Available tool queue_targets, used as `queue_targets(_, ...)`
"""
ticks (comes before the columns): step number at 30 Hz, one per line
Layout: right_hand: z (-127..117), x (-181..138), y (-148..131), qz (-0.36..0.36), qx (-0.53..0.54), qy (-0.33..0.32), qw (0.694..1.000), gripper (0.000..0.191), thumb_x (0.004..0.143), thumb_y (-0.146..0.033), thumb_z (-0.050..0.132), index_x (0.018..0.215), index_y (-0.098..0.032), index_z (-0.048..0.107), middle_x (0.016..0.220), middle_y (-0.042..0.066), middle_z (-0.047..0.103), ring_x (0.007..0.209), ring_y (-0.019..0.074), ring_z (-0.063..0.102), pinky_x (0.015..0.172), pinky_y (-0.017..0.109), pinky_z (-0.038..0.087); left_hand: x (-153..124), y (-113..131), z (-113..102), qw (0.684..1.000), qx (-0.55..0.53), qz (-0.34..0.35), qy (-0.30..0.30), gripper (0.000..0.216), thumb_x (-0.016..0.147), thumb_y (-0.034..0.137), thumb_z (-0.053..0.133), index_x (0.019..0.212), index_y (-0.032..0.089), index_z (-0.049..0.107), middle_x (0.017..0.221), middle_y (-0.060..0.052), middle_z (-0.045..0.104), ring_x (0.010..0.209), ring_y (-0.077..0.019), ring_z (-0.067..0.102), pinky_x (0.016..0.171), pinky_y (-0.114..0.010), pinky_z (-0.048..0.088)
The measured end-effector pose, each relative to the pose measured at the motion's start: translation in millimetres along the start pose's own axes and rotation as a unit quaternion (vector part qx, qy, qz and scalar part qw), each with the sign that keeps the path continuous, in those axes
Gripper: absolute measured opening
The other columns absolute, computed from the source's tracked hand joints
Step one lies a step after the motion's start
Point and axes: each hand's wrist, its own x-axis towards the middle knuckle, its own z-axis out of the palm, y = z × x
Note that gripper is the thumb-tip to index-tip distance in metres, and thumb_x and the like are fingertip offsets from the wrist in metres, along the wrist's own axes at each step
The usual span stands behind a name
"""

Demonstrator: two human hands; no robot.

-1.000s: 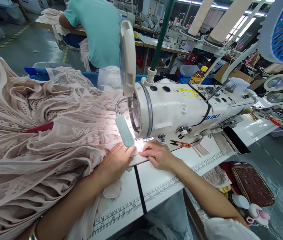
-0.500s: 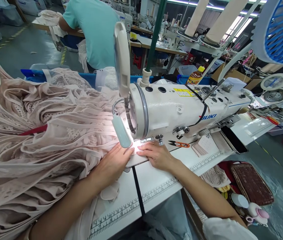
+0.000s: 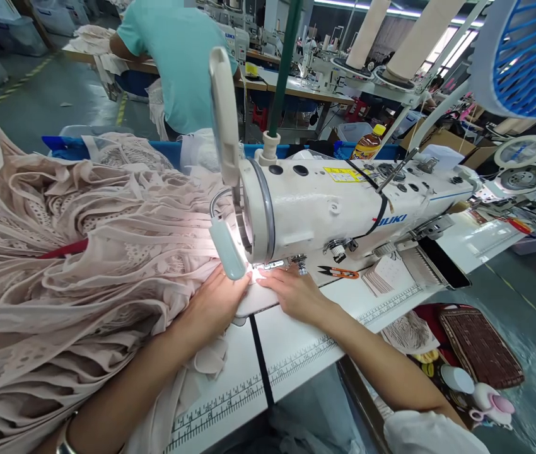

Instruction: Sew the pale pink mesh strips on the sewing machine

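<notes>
A sewing machine (image 3: pixel 310 208) stands on a table (image 3: pixel 282 334), with heaped fabric (image 3: pixel 107 265) to its left. In front of the machine's left end, the left hand (image 3: pixel 223 301) and right hand (image 3: pixel 295 294) lie side by side, the left nearer the fabric. To their right are thread snips (image 3: pixel 345 273), then stacked pieces (image 3: pixel 384 275). Behind the machine is a bottle (image 3: pixel 366 145); farther back, left, a co-worker (image 3: pixel 178 69).
</notes>
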Motion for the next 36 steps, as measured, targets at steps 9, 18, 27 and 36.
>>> queue_targets(9,-8,11,-8,0.058,-0.027,-0.126,0.99,0.053,0.082,0.002,0.044,0.127,-0.021,0.06,0.12,0.007,0.068,0.103,0.0252,0.063,0.093,0.041,0.047,7,5,-3,0.998,0.035,-0.048,-0.01,0.013,0.093,0.016,0.048,0.101,0.02,0.058,0.1,-0.009,0.063,0.099,-0.0269,0.058,0.079,-0.037,0.05)
queue_targets(18,-8,16,-12,0.063,-0.07,-0.188,0.978,0.056,0.088,0.002,0.034,0.138,-0.015,0.052,0.134,0.013,0.061,0.112,0.028,0.06,0.096,0.045,0.048,8,9,-8,0.994,0.082,0.005,0.071,0.018,0.092,0.011,0.048,0.09,0.018,0.064,0.092,-0.008,0.067,0.093,-0.0242,0.057,0.08,-0.035,0.046)
queue_targets(27,-4,15,-8,0.093,-0.058,-0.172,0.979,0.052,0.09,-0.001,0.03,0.134,-0.016,0.054,0.128,0.013,0.064,0.115,0.0249,0.058,0.102,0.04,0.043,9,14,-4,0.99,0.118,-0.055,0.046,0.016,0.094,0.016,0.05,0.089,0.018,0.065,0.089,-0.009,0.065,0.092,-0.0249,0.058,0.075,-0.035,0.044)
queue_targets(36,-1,30,-2,0.185,-0.091,-0.236,0.95,0.045,0.089,-0.008,0.038,0.13,-0.015,0.056,0.088,0.01,0.067,0.081,0.0254,0.059,0.073,0.034,0.04,9,23,-8,0.988,0.135,-0.074,-0.01,0.03,0.087,-0.002,0.038,0.081,0.014,0.062,0.08,-0.011,0.064,0.081,-0.0245,0.058,0.076,-0.038,0.043)
